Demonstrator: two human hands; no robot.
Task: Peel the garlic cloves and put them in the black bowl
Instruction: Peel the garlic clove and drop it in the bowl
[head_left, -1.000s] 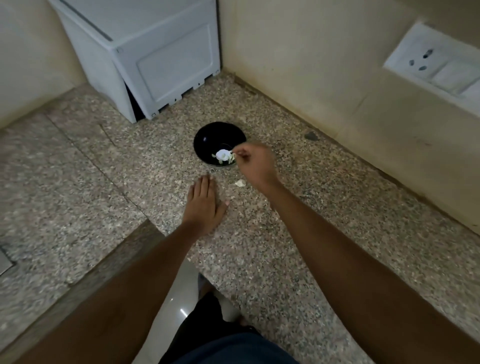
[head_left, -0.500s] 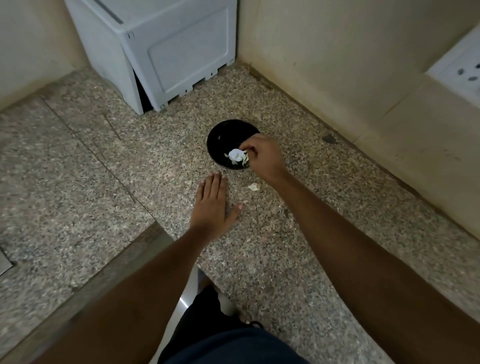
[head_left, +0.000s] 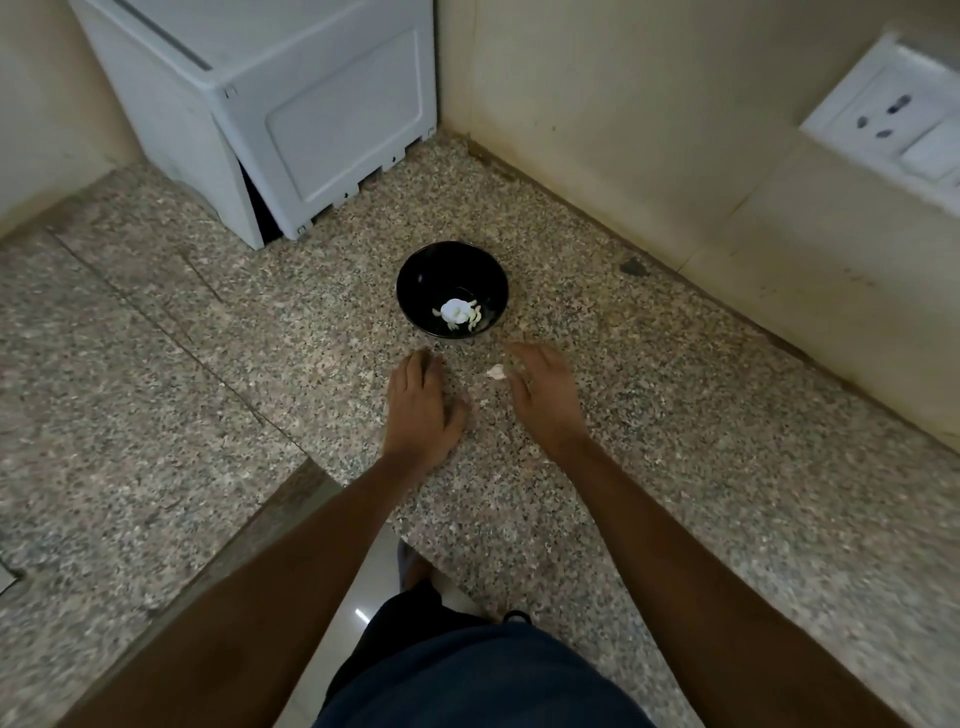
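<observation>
Both hands hold nothing: left hand (head_left: 422, 402) flat on the counter, right hand (head_left: 545, 395) relaxed. Garlic (head_left: 458, 313) lies in the bowl (head_left: 415, 283). Next, probably that scrap (head_left: 496, 371) needs picking up.

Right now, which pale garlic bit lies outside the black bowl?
The small pale garlic piece on the speckled counter beside the right hand; the others sit inside the black bowl.

A: Any writing to read here, a label, a brand, a number?

B: None. The white appliance (head_left: 291, 119) has plain panels with no lettering that shows.

A: And the wall socket plate (head_left: 893, 124)?

B: Only holes and switches, no marks that can be read.

A: The black bowl (head_left: 452, 288)?

B: Plain too. No text on it, nor on the surface (head_left: 675, 415).
</observation>
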